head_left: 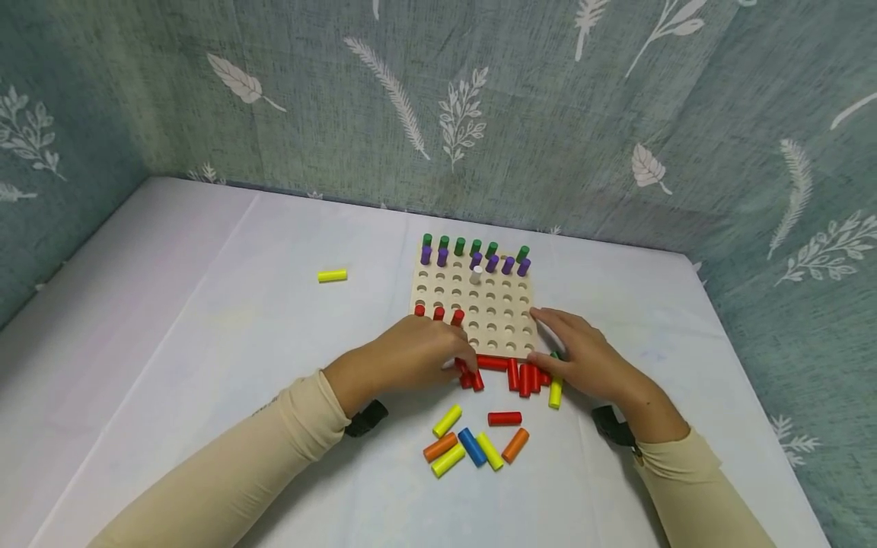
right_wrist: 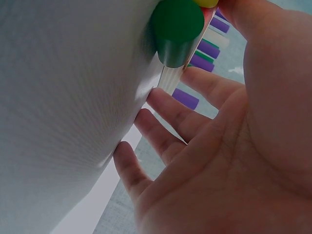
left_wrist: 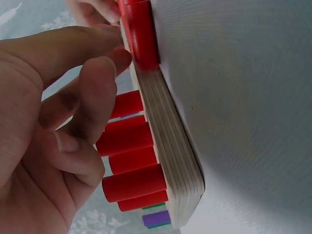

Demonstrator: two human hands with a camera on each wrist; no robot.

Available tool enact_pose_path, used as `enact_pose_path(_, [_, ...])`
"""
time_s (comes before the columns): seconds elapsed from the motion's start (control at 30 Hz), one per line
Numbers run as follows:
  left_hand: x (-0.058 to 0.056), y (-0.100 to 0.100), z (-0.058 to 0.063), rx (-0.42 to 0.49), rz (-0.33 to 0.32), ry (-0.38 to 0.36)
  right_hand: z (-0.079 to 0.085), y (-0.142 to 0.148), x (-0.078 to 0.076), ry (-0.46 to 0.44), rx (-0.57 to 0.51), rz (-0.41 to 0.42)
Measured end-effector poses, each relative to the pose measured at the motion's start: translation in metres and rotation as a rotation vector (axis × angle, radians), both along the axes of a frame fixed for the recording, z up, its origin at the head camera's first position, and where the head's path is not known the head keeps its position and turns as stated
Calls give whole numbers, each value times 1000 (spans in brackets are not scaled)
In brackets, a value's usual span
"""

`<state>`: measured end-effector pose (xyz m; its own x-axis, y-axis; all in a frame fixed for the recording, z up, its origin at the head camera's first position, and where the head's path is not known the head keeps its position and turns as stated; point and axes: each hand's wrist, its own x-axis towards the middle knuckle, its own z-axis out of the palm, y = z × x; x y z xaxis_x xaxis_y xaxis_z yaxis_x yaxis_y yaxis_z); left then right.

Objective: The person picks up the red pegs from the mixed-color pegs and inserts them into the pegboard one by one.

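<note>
A pale wooden pegboard [head_left: 493,304] lies on the table with rows of round holes. Green pegs [head_left: 460,246], purple pegs [head_left: 508,265] and one white peg [head_left: 476,275] stand at its far side. Red pegs [head_left: 439,313] stand at its near left. My left hand [head_left: 428,352] bends over the near edge, thumb and finger pinching a red peg [left_wrist: 122,59], mostly hidden by the fingertips. With fingers spread, my right hand [head_left: 582,354] rests against the board's right edge, its thumb at the near corner. Loose red pegs [head_left: 525,380] lie along the near edge.
Nearer me lie loose yellow pegs [head_left: 448,460], orange pegs [head_left: 515,445], a blue peg [head_left: 472,447] and a red peg [head_left: 505,418]. Another yellow peg [head_left: 332,275] lies left of the board. A green peg [right_wrist: 176,29] sits under my right palm. Patterned cloth [head_left: 438,114] hangs behind the table.
</note>
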<state>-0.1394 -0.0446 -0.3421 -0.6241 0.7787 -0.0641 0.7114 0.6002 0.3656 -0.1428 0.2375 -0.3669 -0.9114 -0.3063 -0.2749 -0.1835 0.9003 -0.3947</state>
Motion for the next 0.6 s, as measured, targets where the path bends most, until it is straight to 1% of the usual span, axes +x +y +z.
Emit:
enact_pose_path(0.2, [0, -1, -4, -1, -2, 18, 1, -2, -1, 8, 7, -3])
enact_pose_path(0.37, [2, -1, -8, -1, -10, 20, -1, -3, 1, -8, 5, 2])
enact_pose_path(0.6, [3, -1, -8, -10, -7, 45, -2, -1, 2, 13, -10, 9])
